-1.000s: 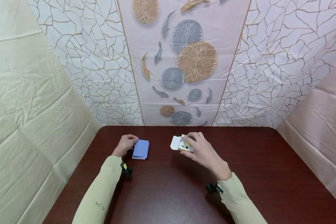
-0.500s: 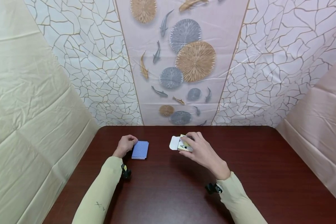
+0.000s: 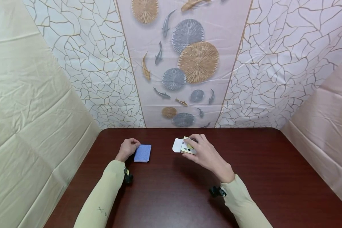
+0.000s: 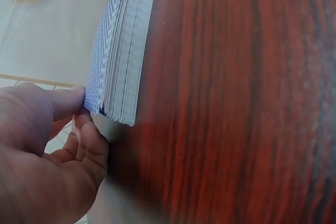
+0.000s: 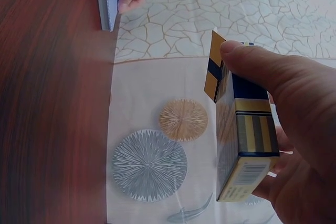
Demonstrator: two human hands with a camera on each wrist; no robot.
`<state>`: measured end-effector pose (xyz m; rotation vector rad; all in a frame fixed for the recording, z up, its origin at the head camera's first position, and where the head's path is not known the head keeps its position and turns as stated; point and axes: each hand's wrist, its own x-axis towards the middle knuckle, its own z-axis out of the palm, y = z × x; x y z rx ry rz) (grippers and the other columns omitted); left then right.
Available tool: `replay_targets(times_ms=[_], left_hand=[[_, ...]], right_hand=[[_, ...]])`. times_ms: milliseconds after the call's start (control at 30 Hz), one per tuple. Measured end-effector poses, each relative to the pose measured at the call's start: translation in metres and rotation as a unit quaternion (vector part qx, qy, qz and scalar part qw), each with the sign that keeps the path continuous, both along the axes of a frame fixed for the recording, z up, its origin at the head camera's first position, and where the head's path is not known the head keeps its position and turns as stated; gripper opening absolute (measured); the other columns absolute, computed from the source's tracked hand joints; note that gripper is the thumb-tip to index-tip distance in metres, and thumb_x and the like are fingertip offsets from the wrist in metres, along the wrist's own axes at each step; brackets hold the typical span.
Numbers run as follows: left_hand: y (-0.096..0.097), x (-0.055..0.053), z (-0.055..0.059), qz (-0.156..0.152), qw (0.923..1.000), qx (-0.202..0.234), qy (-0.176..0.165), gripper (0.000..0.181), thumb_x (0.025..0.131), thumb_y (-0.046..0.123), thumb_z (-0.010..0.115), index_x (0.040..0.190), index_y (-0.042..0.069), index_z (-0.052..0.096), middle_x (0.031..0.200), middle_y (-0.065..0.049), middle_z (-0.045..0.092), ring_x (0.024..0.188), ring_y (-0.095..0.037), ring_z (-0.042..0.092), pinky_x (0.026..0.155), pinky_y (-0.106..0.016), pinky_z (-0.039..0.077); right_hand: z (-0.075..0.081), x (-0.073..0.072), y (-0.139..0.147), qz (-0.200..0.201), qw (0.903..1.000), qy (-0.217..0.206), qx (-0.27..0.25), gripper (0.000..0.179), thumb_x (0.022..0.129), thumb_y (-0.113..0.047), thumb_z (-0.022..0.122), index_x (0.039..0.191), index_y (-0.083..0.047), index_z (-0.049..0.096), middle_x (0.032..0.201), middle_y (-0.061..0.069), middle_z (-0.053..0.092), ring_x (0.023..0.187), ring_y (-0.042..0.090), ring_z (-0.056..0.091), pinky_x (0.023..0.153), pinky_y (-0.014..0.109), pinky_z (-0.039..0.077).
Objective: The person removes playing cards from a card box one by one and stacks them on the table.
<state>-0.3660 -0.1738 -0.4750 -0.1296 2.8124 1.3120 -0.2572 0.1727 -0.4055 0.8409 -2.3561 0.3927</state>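
Left grip (image 3: 128,148) pinching patterned card stack (image 3: 142,153), right grip (image 3: 207,154) clasping oblong cardboard box (image 5: 244,127)

In your right hand (image 3: 208,155), a navy-and-gold rectangular cardboard box (image 5: 255,132) bears an "A" (image 3: 185,148), black spade (image 3: 189,150) and barcode (image 5: 251,176); your pale-yellow fabric left sleeve (image 3: 105,185), an X-like mark (image 3: 100,209).

A dark reddish-brown table (image 3: 171,196) is streaked with wood grain. Beyond its far edge, a pale pinkish panel (image 3: 228,34) is seen, printed with grey and golden-brown discs (image 3: 198,62) and with fish (image 3: 146,67) in the same colours. The panel is flanked by white sections (image 3: 94,63) that are crossed by gold crackle lines. The left is bounded by a creased cream cloth (image 3: 25,126), the right by a creased pinkish-beige cloth (image 3: 325,126).
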Motion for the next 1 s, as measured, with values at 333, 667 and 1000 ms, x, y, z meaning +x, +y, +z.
replay_targets(times_ms=[333, 667, 1000], left_hand=[[0.000, 0.001, 0.001, -0.001, 1.0000, -0.008, 0.006, 0.017, 0.097, 0.020, 0.061, 0.100, 0.006, 0.071, 0.104, -0.013, 0.066, 0.088, -0.024, 0.055, 0.069, -0.026, 0.042], [0.000, 0.002, 0.002, 0.007, 0.9999, -0.005, -0.010, 0.022, 0.097, 0.025, 0.060, 0.104, 0.006, 0.068, 0.105, -0.013, 0.065, 0.090, -0.023, 0.056, 0.071, -0.029, 0.044], [0.010, 0.002, 0.011, 0.013, 0.9996, -0.017, 0.019, 0.027, 0.100, 0.028, 0.052, 0.106, 0.006, 0.066, 0.108, -0.014, 0.065, 0.093, -0.026, 0.059, 0.077, -0.035, 0.047]], right_hand=[[0.001, 0.000, 0.000, 0.005, 0.9999, 0.008, -0.004, 0.048, 0.075, -0.034, 0.084, 0.116, -0.013, 0.069, 0.113, 0.012, 0.061, 0.097, 0.027, 0.052, 0.075, 0.038, 0.051], [0.002, 0.001, 0.001, 0.001, 1.0000, 0.000, -0.003, 0.049, 0.076, -0.036, 0.084, 0.116, -0.012, 0.069, 0.114, 0.013, 0.061, 0.097, 0.028, 0.052, 0.076, 0.038, 0.051], [0.003, 0.001, 0.004, -0.002, 1.0000, 0.005, 0.000, 0.047, 0.076, -0.034, 0.084, 0.116, -0.013, 0.069, 0.113, 0.012, 0.062, 0.097, 0.027, 0.052, 0.075, 0.038, 0.052]])
